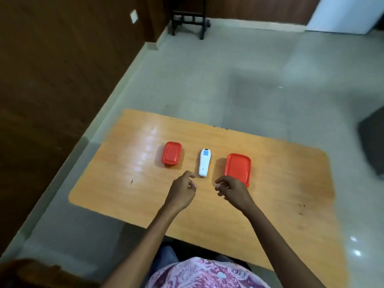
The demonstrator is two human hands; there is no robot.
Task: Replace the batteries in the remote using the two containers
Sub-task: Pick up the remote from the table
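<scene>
A white remote (204, 162) lies lengthwise in the middle of the wooden table (280, 179), with a small blue screen at its far end. To its left stands a small container with a red lid (171, 153). A larger container with a red lid (238, 168) stands to its right. Both lids are on. My left hand (182, 193) hovers just short of the remote's near end, fingers loosely curled and holding nothing. My right hand (232, 190) hovers at the near left corner of the larger container, also empty with curled fingers.
The table's near edge lies close to my lap. Grey tiled floor surrounds the table. A dark wooden wall runs along the left, a black stand (188, 19) is at the far end, and a dark object (373, 142) sits at the right edge.
</scene>
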